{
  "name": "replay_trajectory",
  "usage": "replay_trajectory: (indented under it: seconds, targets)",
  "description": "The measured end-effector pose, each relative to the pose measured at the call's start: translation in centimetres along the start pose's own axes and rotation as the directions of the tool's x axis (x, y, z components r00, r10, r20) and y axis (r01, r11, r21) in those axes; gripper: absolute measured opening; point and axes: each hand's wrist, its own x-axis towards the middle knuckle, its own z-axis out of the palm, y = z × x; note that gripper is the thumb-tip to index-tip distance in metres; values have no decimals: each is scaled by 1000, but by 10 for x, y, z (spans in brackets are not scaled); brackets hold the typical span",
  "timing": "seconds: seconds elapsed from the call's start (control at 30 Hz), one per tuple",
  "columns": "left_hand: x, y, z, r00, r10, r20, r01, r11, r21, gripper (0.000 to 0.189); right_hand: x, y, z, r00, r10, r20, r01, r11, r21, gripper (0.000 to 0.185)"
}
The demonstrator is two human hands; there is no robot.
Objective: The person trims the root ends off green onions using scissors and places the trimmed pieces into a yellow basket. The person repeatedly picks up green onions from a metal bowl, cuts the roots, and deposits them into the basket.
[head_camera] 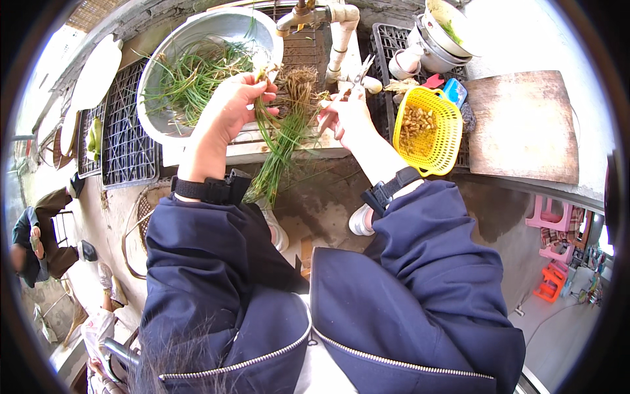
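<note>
My left hand pinches a few long green stalks by their pale root end, at the right rim of a metal basin. Loose green leaves lie heaped in that basin. My right hand grips a pair of scissors, blades pointing up and away from me. Between my hands, a bunch of green stalks with brown roots lies over the sink's front edge, its leaves hanging down. To the right of my right hand, a yellow plastic basket holds small brownish pieces.
A tap and a pale pipe rise behind the sink. Black plastic crates stand at left. On the right are stacked bowls and a wooden board. A seated person is at far left, with another person below.
</note>
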Motion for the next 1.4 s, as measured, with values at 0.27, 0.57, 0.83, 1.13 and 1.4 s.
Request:
replay_trajectory:
  seconds: [0.27, 0.57, 0.83, 1.13, 1.4]
  targets:
    - [11, 8, -38, 846, 340, -410, -426, 894, -138, 8, 16, 28, -16, 992, -109, -57, 91, 964, -251, 20]
    - [14, -3, -27, 932, 118, -344, -235, 917, -322, 7, -3, 2, -19, 986, -160, 43, 166, 932, -321, 23]
    - [8, 4, -8, 972, 139, -191, -177, 963, -202, 6, 1, 40, -38, 998, -51, 46, 67, 849, -524, 27]
    - [6, 6, -12, 981, 144, -127, -166, 967, -193, 6, -8, 30, -39, 996, -49, -75, 14, 910, -414, 19]
    - [26, -15, -37, 951, 184, -249, -138, 972, 190, 11, 8, 23, -44, 950, -258, -178, 114, 815, -569, 25]
